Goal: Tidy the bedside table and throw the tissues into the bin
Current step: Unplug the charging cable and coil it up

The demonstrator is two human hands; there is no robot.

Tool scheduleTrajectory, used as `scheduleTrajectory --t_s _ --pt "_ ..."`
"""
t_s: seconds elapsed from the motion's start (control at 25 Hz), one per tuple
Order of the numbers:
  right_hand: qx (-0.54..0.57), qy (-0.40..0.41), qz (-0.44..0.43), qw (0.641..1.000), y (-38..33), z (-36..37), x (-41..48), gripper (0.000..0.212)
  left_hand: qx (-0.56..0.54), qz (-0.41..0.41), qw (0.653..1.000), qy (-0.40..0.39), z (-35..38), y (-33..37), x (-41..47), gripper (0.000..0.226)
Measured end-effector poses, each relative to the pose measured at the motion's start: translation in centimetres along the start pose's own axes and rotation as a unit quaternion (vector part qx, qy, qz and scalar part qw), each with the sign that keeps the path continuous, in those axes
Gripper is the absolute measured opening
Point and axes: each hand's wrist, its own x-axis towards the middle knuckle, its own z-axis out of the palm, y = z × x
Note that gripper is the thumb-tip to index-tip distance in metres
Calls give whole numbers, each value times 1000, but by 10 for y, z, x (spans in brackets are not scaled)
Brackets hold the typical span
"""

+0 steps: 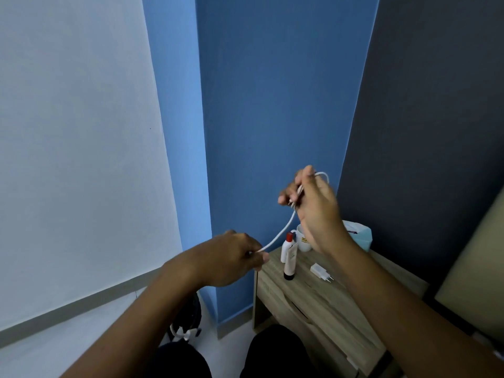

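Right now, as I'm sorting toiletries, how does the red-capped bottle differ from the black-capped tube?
The red-capped bottle wears its cap on top; the black-capped tube stands on its cap. The tube is nearer the camera and partly covers the bottle, which stands closer to the mug. Both are pale, upright and on the bedside table.

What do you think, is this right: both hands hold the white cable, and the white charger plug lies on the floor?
Not quite. The head view shows the white charger plug lying on the bedside table, not on the floor. The rest is right: the left hand and the right hand both hold the white cable.
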Motion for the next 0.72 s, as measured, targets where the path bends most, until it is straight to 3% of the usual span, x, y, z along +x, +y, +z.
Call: scheduleTrajectory --t_s 0.08,0.16,0.24,0.36,0.44,0.6,0.72 --pt "-233 -48 -43 970 16 -6 -6 37 4 12 1000 5 -12 7 -5 36" --pt "-426 -120 -43 896 32 -13 -16 40 3 17 999 27 -31 10 -10 28" --pt "-457 -178 23 871 42 -15 -22 42 -12 28 997 73 -52 8 -13 25" --pt "-256 -226 239 909 34 -5 -28 47 -77 38 983 162 -72 -1 -14 23" --pt "-91 -262 319 906 19 -2 -32 50 -133 41 966 218 -75 -8 -11 24" --pt "122 -312 350 875 -11 1 -38 50 -218 -7 933 288 -51 -18 3 29" --pt "256 -272 291 881 -22 7 -35 44 -197 -43 944 260 -13 -32 14 38"
